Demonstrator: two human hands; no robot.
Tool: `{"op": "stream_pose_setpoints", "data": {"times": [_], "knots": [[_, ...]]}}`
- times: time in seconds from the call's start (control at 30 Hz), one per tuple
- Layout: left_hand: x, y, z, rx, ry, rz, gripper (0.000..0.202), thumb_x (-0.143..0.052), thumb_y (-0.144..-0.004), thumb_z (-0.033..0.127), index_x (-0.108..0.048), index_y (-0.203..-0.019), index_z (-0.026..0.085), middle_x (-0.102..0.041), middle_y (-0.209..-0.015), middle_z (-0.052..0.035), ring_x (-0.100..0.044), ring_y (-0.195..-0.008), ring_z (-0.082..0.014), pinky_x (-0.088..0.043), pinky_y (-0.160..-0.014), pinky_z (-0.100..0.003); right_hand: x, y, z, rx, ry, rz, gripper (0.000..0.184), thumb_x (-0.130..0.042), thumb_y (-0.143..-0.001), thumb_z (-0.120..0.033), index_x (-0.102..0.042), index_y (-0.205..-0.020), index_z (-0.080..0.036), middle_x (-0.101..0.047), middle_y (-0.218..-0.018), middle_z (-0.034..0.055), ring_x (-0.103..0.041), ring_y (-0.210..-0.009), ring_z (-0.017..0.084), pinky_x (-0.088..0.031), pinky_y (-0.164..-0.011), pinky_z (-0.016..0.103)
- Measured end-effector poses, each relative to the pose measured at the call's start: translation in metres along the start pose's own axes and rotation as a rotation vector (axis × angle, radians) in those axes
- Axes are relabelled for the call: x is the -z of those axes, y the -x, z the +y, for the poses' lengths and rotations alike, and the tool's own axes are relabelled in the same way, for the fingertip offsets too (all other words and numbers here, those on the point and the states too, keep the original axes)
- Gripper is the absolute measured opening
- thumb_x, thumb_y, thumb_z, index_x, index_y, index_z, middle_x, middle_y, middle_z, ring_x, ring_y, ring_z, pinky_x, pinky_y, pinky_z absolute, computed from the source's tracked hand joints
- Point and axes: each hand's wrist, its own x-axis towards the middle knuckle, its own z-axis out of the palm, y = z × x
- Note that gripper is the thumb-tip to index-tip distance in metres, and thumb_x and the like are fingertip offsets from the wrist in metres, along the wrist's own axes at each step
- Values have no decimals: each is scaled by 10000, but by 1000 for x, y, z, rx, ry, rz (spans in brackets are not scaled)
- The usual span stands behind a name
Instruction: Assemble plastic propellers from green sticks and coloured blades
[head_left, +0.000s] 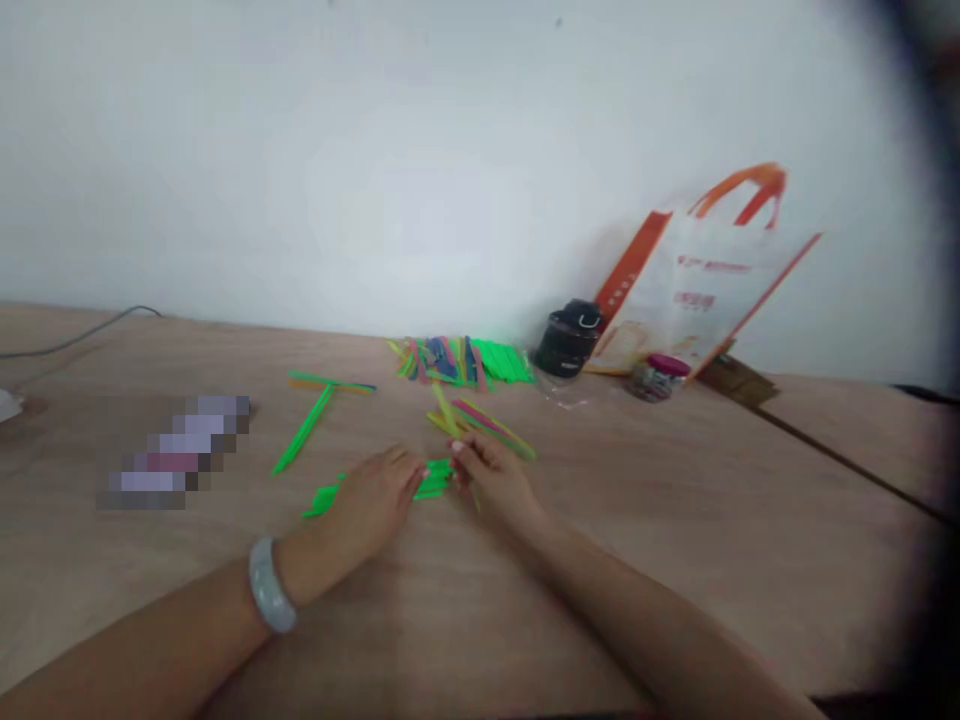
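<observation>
Bright green sticks (433, 480) lie in a row on the table, partly covered by my hands. My left hand (381, 492) is closed over this row, and the sticks show on both sides of it. At the right end of the row, my right hand (491, 478) pinches a thin yellow strip (444, 405) that points up and away. Loose yellow and pink strips (495, 425) lie just beyond my right hand. To the left, several green sticks and thin coloured strips form a T shape (311, 420).
At the back are mixed coloured strips (442, 358) and a pile of green sticks (502, 361). A black cup-like container (568, 342), a jar with a dark pink lid (658, 378) and a white-and-orange bag (697, 290) stand at right. A blurred-out object (180, 450) lies left.
</observation>
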Motion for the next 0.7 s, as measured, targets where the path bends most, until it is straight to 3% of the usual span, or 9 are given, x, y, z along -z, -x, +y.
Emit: {"op": "stream_pose_setpoints", "data": {"times": [0.1, 0.2, 0.33, 0.53, 0.7], "knots": [[-4, 1, -1, -3, 23, -16, 264, -367, -945, 245, -599, -843, 172, -601, -812, -36, -572, -758, -161, -472, -688, -290, 19, -13, 9, 105, 240, 176, 290, -429, -880, -381, -616, -807, -171, -545, -649, 17, -529, -636, 156, -423, -601, 275], [-13, 2, 2, -84, 5, -57, 217, -399, -930, 214, -612, -922, 172, -613, -879, -50, -573, -834, -176, -480, -763, -313, 26, -21, 17, 188, 588, 143, 277, -429, -894, -302, -668, -939, -170, -596, -834, 68, -565, -791, 187, -431, -708, 305], [-22, 5, 3, -196, -36, -117, 189, -431, -909, 177, -597, -999, 180, -606, -984, -64, -549, -948, -203, -471, -853, -358, 23, -25, 23, 165, 912, 73, 260, -429, -904, -253, -670, -969, -182, -608, -876, 82, -561, -812, 192, -428, -720, 303], [-30, 10, -12, -142, 16, -33, 286, -518, -877, 266, -528, -1155, 200, -524, -1201, -93, -475, -1126, -230, -434, -949, -419, 22, -26, 30, 203, 1077, 43, 225, -448, -892, -208, -667, -854, -176, -616, -872, 95, -545, -822, 199, -425, -741, 320], [-32, 8, -19, -148, 71, -74, 263, -480, -894, 249, -527, -1148, 200, -556, -1150, -84, -508, -1081, -208, -449, -924, -401, 22, -26, 35, 221, 1062, 38, 226, -447, -891, -200, -667, -844, -178, -616, -865, 97, -543, -816, 200, -429, -742, 320]]}}
